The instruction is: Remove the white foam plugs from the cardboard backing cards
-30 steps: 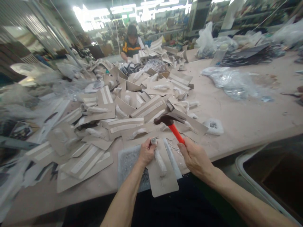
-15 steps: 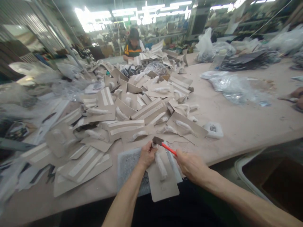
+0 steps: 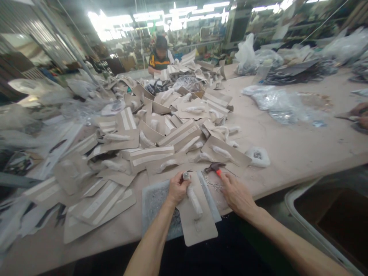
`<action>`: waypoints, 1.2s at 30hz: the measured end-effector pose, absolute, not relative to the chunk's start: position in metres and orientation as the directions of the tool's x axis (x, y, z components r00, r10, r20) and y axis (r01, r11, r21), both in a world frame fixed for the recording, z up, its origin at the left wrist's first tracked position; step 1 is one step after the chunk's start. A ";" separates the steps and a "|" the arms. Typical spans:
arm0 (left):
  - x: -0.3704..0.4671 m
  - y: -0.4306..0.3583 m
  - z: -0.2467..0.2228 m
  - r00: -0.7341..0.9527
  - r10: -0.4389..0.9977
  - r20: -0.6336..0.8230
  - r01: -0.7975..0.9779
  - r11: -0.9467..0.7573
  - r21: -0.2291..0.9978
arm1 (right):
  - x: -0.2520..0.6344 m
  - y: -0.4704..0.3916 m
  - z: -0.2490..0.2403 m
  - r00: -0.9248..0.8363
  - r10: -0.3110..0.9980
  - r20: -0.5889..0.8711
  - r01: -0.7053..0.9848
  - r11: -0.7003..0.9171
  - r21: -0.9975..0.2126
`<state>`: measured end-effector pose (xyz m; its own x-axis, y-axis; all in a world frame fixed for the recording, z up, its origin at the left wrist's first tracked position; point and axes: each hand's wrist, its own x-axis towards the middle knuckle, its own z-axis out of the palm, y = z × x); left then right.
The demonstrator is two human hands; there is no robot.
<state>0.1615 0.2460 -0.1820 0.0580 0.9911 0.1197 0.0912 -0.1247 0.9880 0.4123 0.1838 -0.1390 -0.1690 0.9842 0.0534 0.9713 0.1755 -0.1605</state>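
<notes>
My left hand point(image 3: 177, 188) is closed around a short round metal punch point(image 3: 186, 176), held upright at the far end of a beige panel point(image 3: 198, 231). A handle wrapped in white film point(image 3: 194, 201) runs along that panel. Under the panel lies a grey, worn slab point(image 3: 155, 199), partly hidden. To the right, my right hand point(image 3: 235, 193) grips the red handle of a claw hammer point(image 3: 215, 168), whose dark head is low by the table, apart from the punch. Small metal bits point(image 3: 214, 184) are scattered beside the hammer.
A large heap of beige panels with wrapped handles point(image 3: 178, 134) fills the table's middle and left. A white dish point(image 3: 258, 156) of small parts sits right. Plastic bags point(image 3: 276, 103) lie beyond. A person point(image 3: 159, 57) sits across; another person's hand point(image 3: 360, 113) shows at far right.
The hammer has moved off the punch, to the right and down toward the table, with my right hand. The punch top now shows. My left hand and the panel have barely moved.
</notes>
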 end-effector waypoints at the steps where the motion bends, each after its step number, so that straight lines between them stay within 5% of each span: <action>1: 0.162 0.246 -0.183 0.048 0.993 0.110 0.078 -0.113 0.990 | 0.401 0.180 -0.133 -0.309 0.942 0.131 0.937 0.325 -0.127; 4: 0.166 0.247 -0.185 0.020 0.998 0.063 0.018 -0.063 0.998 | 0.362 0.173 -0.115 -0.746 0.649 0.150 0.647 0.759 -0.070; 7: 0.169 0.253 -0.180 -0.068 0.998 0.016 -0.095 -0.022 0.995 | 0.331 0.170 -0.106 -0.894 0.442 0.070 0.441 0.897 -0.022; 12: 0.155 0.264 -0.129 -0.362 0.928 0.083 -0.270 -0.189 0.944 | 0.312 0.174 -0.099 -0.707 0.707 0.021 0.704 0.701 0.114; 16: 0.141 0.258 -0.086 -0.327 0.905 0.271 -0.123 -0.325 0.938 | 0.312 0.179 -0.089 -0.379 0.920 -0.098 0.925 0.378 -0.037; 28: 0.174 0.242 -0.151 -0.114 0.986 0.124 0.034 -0.121 0.992 | 0.276 0.200 -0.126 0.109 0.985 -0.134 0.932 -0.148 -0.331; 31: 0.166 0.243 -0.171 -0.128 0.987 0.094 0.013 -0.093 0.996 | 0.270 0.193 -0.142 0.108 0.991 -0.074 0.919 -0.128 -0.372; 36: 0.151 0.237 -0.192 -0.089 0.994 0.060 -0.051 -0.065 0.997 | 0.279 0.166 -0.161 -0.253 0.955 0.152 0.905 0.289 -0.311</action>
<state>0.1513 0.2369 -0.1921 -0.0894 0.9942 0.0602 -0.0510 -0.0649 0.9966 0.2787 0.1655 -0.1610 -0.2532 0.9555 0.1516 0.9054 0.2892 -0.3107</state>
